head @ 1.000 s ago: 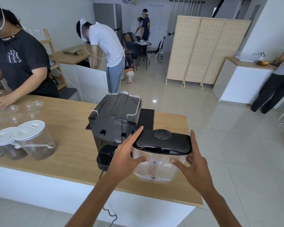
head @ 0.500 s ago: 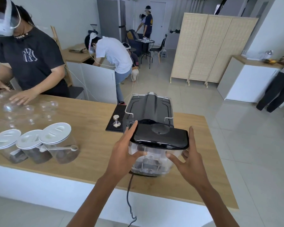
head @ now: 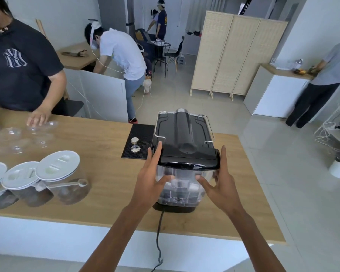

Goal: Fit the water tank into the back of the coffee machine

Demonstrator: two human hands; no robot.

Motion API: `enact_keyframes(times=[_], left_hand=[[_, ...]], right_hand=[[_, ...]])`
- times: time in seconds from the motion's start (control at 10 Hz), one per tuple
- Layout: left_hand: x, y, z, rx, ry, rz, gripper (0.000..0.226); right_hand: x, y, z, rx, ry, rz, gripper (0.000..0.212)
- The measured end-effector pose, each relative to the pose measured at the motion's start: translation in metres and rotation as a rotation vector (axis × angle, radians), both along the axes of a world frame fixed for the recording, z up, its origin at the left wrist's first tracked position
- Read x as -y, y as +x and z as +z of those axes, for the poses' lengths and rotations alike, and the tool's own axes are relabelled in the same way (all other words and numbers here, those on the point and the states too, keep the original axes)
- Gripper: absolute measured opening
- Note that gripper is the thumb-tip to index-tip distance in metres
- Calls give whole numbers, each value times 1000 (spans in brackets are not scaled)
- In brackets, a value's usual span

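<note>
Left hand point(head: 148, 181): pressed flat against the left side of the water tank, fingers spread, thumb across its clear front; gripping the tank.
Right hand point(head: 222, 183): mirrors it on the tank's right side, thumb on the front, fingers reaching up past the lid; also gripping.
Water tank point(head: 182, 185): clear plastic body with a glossy black lid point(head: 188, 160), held upright between both hands, touching the back of the machine.
Coffee machine point(head: 183, 132): black, just beyond the hands, its back facing the wearer; power cord point(head: 158, 232) trails off the near edge of the surface.
Left of the hands: a metal tamper point(head: 135, 145) on a black rubber mat point(head: 143, 134); farther left, lidded jars point(head: 61, 177) on the wooden surface point(head: 110, 173).
Step in hand: seating the tank; it looks nearly home, though the base connection is hidden.
Next move: likely a straight downward press, keeping the tank level, until it sits flush.
</note>
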State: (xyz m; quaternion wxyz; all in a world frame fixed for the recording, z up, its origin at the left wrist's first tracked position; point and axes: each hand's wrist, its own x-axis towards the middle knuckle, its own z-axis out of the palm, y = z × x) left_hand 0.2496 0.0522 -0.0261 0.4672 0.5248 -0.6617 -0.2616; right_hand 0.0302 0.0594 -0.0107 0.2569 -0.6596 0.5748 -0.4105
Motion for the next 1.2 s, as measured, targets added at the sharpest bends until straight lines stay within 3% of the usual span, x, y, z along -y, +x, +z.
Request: enact_keyframes(times=[0.9,1.1,1.2], left_hand=[[8,13,-19,58,-34,-19,99],[0,21,-43,89,23,25,97],[-9,39,-77,262,81,-1,90]], right_hand=[[8,8,-29,67,21,-55,108],[3,7,-37,-13,2,-121,105],[-6,-5,-55,-155,18,-166,104]])
